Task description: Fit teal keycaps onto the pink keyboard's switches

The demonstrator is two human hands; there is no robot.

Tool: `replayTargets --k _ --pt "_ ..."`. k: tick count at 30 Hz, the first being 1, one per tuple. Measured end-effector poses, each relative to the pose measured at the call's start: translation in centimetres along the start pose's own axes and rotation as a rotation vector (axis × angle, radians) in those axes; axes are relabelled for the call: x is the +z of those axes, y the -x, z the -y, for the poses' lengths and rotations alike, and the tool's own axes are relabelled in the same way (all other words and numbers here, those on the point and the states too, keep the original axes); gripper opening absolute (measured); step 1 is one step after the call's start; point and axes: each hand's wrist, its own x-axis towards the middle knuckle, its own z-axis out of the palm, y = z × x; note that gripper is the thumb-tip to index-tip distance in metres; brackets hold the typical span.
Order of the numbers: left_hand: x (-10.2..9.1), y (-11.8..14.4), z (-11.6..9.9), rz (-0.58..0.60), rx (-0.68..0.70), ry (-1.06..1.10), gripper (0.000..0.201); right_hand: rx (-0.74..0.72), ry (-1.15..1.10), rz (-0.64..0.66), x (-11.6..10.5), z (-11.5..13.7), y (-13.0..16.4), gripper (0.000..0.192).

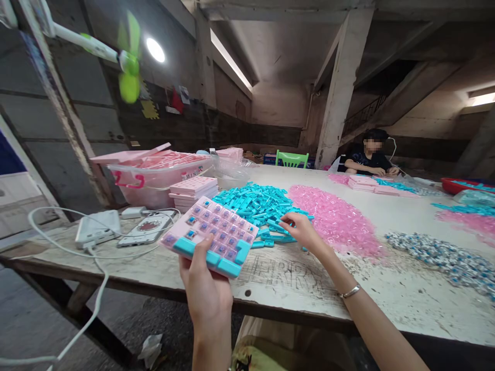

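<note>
Holding: my left hand point(209, 293) is clamped on a pink keypad point(222, 226), thumb across its face, fingers beneath.
Keypad: it sits tilted above the near part of the table point(270, 304); clear pinkish caps cover many of its switches, some blue switches show bare, and blue caps line the lower edge and the right corner.
Right hand: my right hand point(299, 229) is at the near side of the blue pile point(253, 201), thumb and forefinger close together; I cannot tell whether they pinch a piece.
Wrist: a silver bracelet point(351, 291) circles my right one.
Left of me: a white phone point(147, 228) lies beside a white power bank point(98, 228) with a cable plugged in.
Right of me: loose switches point(444, 257) spread out, with a pink heap point(334, 219) between them and the blue pile.
Beyond the keypad: stacked pink boards point(193, 189) stand beside a loaded clear tub point(133, 191).
Far side: a co-worker point(365, 162) sits at the table, right of a green chair point(292, 158).
</note>
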Motion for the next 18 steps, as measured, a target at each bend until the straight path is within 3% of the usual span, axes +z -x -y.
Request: replayTargets --k 6,8,10,14,18 --pt "0.2 0.6 -0.6 0.009 -0.021 0.022 0.038 0.078 -0.419 -0.108 -0.7 6.3 2.0 0.04" --pt "0.5 1.8 -0.5 0.017 -0.02 0.033 0.036 0.078 -0.512 -0.161 0.0 8.8 3.8 0.037" --pt "1.0 3.2 0.0 0.014 -0.011 0.047 0.035 0.071 -0.573 -0.3 1.4 10.5 5.6 0.031" --pt "1.6 4.6 2.0 -0.04 0.046 0.086 0.037 0.058 -0.449 -0.739 3.4 10.7 8.0 0.023" --pt "0.8 2.1 1.5 -0.017 0.039 0.085 0.032 0.119 -0.304 -0.855 1.9 9.1 9.5 0.022"
